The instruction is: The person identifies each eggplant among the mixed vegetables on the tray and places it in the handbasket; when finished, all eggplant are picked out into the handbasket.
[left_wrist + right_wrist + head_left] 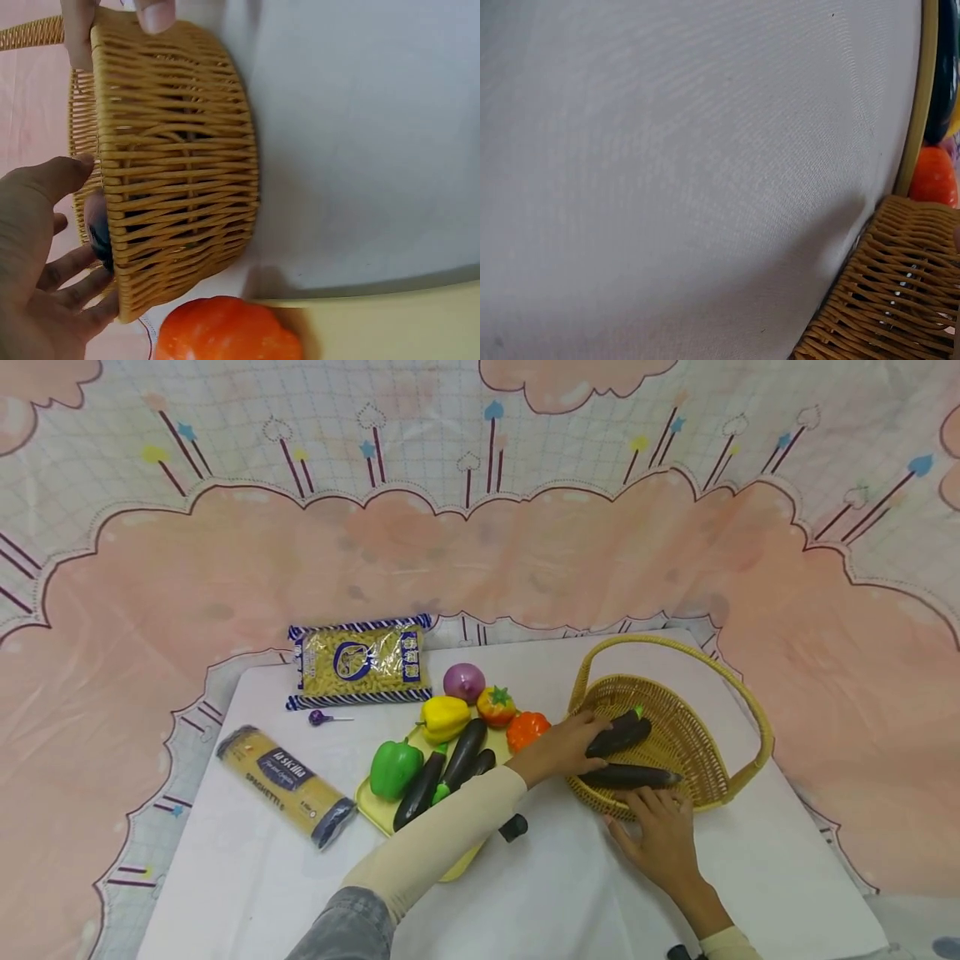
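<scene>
Dark purple eggplants (630, 775) lie in a wicker basket (693, 735) with a tall arched handle. My left hand (562, 747) reaches over the basket's left side, fingertips right at the eggplants. In the left wrist view its thumb and fingers are spread apart, and the end of an eggplant (97, 229) shows between them at the rim. My right hand (660, 839) holds the basket's near rim. Its fingers lie over the inner side and its thumb outside, as the left wrist view shows at the top. The right wrist view shows mostly tablecloth and basket weave (889, 292).
Left of the basket, a yellow tray (367, 802) bears more eggplants (420, 789), a green pepper (395, 770) and a yellow pepper (445, 718). Near it are an orange pumpkin-like vegetable (527, 731), a purple onion (464, 682), spaghetti (285, 783), a pasta bag (360, 662) and a lollipop (318, 717).
</scene>
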Demonstrator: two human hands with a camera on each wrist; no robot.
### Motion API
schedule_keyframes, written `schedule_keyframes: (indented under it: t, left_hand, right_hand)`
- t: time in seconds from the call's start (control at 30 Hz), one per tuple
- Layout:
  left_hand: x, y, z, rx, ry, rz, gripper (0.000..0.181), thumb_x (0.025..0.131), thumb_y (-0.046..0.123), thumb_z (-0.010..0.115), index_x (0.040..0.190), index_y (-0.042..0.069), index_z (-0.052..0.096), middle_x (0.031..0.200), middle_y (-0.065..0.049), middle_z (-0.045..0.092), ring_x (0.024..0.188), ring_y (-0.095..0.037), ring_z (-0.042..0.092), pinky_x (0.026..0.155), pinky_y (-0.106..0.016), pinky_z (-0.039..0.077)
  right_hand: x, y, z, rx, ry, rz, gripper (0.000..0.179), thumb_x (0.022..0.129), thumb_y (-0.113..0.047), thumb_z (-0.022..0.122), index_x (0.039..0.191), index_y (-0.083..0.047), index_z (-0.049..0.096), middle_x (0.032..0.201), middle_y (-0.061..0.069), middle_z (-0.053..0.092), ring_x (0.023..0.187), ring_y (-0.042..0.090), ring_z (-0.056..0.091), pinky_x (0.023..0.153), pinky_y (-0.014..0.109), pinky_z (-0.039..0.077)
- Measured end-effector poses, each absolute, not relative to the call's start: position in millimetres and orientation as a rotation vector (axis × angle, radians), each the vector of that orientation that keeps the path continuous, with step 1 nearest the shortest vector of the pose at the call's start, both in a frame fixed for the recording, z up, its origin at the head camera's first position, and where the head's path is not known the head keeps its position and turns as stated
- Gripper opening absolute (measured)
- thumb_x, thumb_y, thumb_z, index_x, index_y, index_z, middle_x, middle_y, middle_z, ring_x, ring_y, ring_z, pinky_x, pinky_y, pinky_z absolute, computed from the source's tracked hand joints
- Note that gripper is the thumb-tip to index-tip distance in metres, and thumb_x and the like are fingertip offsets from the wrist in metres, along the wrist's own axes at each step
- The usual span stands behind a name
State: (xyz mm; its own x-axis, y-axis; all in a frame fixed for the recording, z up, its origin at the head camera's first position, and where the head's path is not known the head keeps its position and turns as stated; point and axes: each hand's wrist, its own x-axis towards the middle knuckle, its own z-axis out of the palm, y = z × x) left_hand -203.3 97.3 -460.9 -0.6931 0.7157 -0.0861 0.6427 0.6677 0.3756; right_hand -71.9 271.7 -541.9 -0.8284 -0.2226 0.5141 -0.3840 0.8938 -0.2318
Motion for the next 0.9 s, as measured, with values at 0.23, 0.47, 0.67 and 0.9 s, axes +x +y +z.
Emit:
schedule_keyframes:
  t: [0.23, 0.47, 0.67, 0.9]
  left_hand:
    - [-186, 74, -466, 1.179, 2.72, 0.708, 0.051, 0.092, 0.034, 0.07, 0.136, 0.013, 0.056, 0.131, -0.006, 0.056, 0.117, -0.018, 0.058, 0.1, -0.03, 0.046]
    - [-171, 35, -472, 0.982, 2.87, 0.726, 0.052, 0.088, 0.033, 0.074, 0.132, 0.012, 0.059, 0.123, -0.008, 0.06, 0.109, -0.022, 0.06, 0.093, -0.039, 0.05]
    - [-162, -16, -477, 0.767, 2.879, 0.7, 0.056, 0.086, 0.032, 0.076, 0.134, 0.009, 0.057, 0.126, -0.015, 0.057, 0.112, -0.033, 0.057, 0.094, -0.057, 0.046]
    - [-146, -57, -482, 0.632, 2.858, 0.684, 0.059, 0.084, 0.032, 0.078, 0.134, 0.01, 0.057, 0.119, -0.014, 0.059, 0.099, -0.027, 0.059, 0.082, -0.046, 0.052]
  right_hand:
    - [-71, 273, -543, 0.445, -2.55, 0.44, 0.037, 0.076, -0.037, 0.076, 0.099, -0.009, 0.069, 0.093, 0.01, 0.065, 0.088, 0.035, 0.06, 0.083, 0.063, 0.034]
    - [-70, 275, -543, 0.44, -2.533, 0.476, 0.037, 0.083, -0.042, 0.069, 0.096, -0.008, 0.07, 0.092, 0.009, 0.065, 0.087, 0.034, 0.059, 0.084, 0.061, 0.033]
    - [-72, 273, -543, 0.455, -2.485, 0.49, 0.039, 0.089, -0.047, 0.062, 0.095, -0.008, 0.07, 0.09, 0.008, 0.064, 0.085, 0.033, 0.058, 0.081, 0.06, 0.032]
    - [-75, 271, -546, 0.463, -2.496, 0.489, 0.036, 0.084, -0.042, 0.068, 0.097, -0.008, 0.069, 0.091, 0.009, 0.064, 0.086, 0.034, 0.058, 0.081, 0.062, 0.033]
